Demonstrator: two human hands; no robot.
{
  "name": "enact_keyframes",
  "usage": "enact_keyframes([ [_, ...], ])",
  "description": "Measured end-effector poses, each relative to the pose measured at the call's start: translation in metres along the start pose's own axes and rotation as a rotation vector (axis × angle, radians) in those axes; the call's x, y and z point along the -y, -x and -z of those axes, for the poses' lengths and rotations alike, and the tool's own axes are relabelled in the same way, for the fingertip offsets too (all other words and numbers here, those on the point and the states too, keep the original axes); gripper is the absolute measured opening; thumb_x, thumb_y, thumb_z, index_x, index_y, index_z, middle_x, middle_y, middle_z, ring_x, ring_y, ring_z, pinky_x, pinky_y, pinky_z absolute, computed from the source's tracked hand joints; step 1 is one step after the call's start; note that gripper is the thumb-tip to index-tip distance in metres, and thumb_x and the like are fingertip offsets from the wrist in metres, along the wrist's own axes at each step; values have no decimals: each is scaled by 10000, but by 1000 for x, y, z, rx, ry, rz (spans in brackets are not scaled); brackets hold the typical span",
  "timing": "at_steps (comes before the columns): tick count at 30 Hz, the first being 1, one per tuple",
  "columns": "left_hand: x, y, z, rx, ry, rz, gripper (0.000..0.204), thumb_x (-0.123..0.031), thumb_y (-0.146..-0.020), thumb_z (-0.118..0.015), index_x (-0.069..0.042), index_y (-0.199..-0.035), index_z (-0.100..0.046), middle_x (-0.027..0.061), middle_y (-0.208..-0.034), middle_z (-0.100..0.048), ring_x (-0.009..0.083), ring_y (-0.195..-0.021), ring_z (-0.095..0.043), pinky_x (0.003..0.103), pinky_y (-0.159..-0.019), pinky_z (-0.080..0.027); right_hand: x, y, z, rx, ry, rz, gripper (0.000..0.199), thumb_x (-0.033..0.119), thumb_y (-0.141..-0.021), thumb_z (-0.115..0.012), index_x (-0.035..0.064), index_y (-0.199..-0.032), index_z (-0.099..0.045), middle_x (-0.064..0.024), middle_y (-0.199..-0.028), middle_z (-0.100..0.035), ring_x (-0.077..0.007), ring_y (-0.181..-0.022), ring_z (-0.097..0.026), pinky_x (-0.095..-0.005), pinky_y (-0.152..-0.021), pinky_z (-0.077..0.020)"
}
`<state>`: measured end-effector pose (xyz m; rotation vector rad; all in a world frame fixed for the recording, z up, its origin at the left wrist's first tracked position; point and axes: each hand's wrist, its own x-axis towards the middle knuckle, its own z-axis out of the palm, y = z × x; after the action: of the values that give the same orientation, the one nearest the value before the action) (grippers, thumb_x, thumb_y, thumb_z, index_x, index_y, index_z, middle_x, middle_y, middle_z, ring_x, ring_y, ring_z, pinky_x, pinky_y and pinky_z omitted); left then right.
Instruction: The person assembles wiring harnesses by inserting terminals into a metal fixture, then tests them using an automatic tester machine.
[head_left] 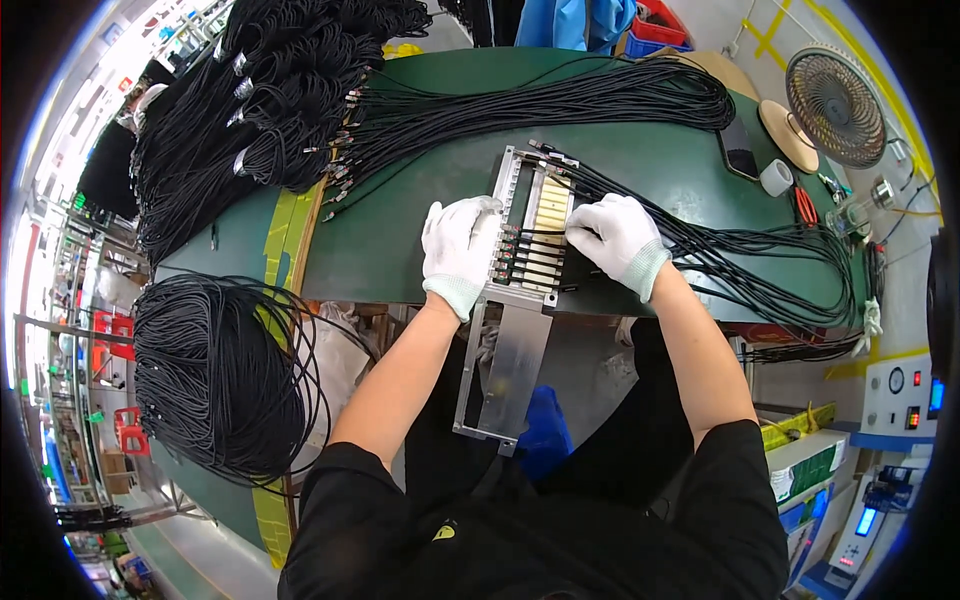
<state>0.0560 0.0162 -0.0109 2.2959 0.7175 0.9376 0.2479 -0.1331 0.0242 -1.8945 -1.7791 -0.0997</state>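
Observation:
A long metal fixture [517, 355] with a row of slots lies across the front edge of the green table, its lower end jutting out over my lap. Several black cables with plug ends sit side by side in its lower slots, over pale yellow strips [552, 205]. My left hand [462, 243], in a white glove, is closed at the fixture's left rail; its fingertips hide whatever they grip. On the other side my gloved right hand [614, 236] pinches a black cable [543, 232] that runs across the strips toward the left rail.
Loose black cables [720, 245] trail to the right, and a long bundle [560, 100] lies behind. Big coils are heaped at far left [280, 90] and near left [220, 370]. A phone [738, 150], a white roll [775, 178] and a fan [836, 105] stand at right.

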Motion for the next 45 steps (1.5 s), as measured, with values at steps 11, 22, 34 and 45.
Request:
enact_keyframes([
  [11,-26,-7,4,335,-354,-293,339,-442,-805,-707,-318,-1115,-763,196,-1480,-457,421,-1402,-331,584,-1186,-158,-9,-2,-3,-129,135,-153,221,402,-816,-721,182,-841,-709,-21,-797,-687,-264,-865,-630,-402,-773,-485],
  [22,1,-19,-4,140,82,-140,233,-332,-865,-680,-126,-952,-744,144,-1203,-666,354,-1207,-546,525,-1094,-316,-13,-6,5,-103,162,-98,82,188,-736,-720,164,-790,-663,-10,-819,-658,-260,-890,-608,-395,-783,-471],
  [34,-4,-15,-2,89,-98,-336,179,-217,-833,-701,-41,-854,-722,173,-1239,-629,345,-1140,-529,436,-975,-399,23,-9,-20,-161,-117,101,100,149,-767,-702,129,-829,-626,-73,-817,-668,-294,-850,-640,-415,-778,-468],
  [45,6,-12,-3,-130,-177,-143,126,-124,-813,-702,-81,-927,-733,147,-1199,-664,317,-1142,-577,418,-981,-439,-5,-2,6,-85,-167,10,100,196,-817,-704,119,-878,-682,-69,-741,-673,-292,-754,-637,-404,-713,-507],
])
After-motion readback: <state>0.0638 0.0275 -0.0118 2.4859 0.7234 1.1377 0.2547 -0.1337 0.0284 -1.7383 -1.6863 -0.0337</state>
